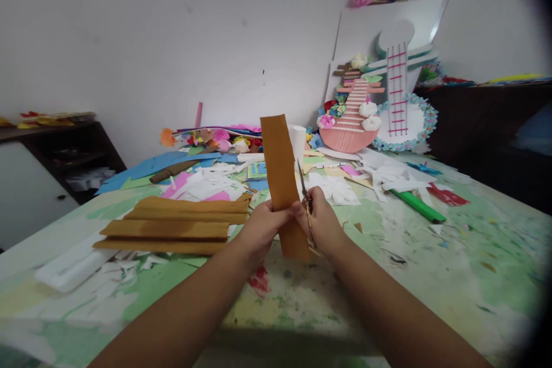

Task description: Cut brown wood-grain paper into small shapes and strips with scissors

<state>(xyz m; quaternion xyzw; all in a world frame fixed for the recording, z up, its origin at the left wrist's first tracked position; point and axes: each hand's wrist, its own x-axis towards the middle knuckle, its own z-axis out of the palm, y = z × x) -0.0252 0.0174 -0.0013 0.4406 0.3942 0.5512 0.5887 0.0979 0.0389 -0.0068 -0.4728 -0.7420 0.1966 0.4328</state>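
Upright before me stands a strip of brown crepe paper (279, 161), pinched near its lower half by my left hand (263, 230). My right hand (325, 221) is closed around a pair of scissors (303, 184), whose blades point up along the strip's right edge. The right fingertips also touch the paper beside my left thumb. Whether the blades are parted is hard to make out. On the table to the left lies a stack of folded brown crepe paper (172, 224), partly behind my left forearm.
White paper scraps (215, 181) spread over the paint-stained table (487, 264). A white box-like object (73, 264) lies left and a green roll (418, 207) right. At the back are paper flowers (222, 138), a white cylinder (297, 144) and instrument-shaped paper crafts (353, 121). Dark cabinets flank the table.
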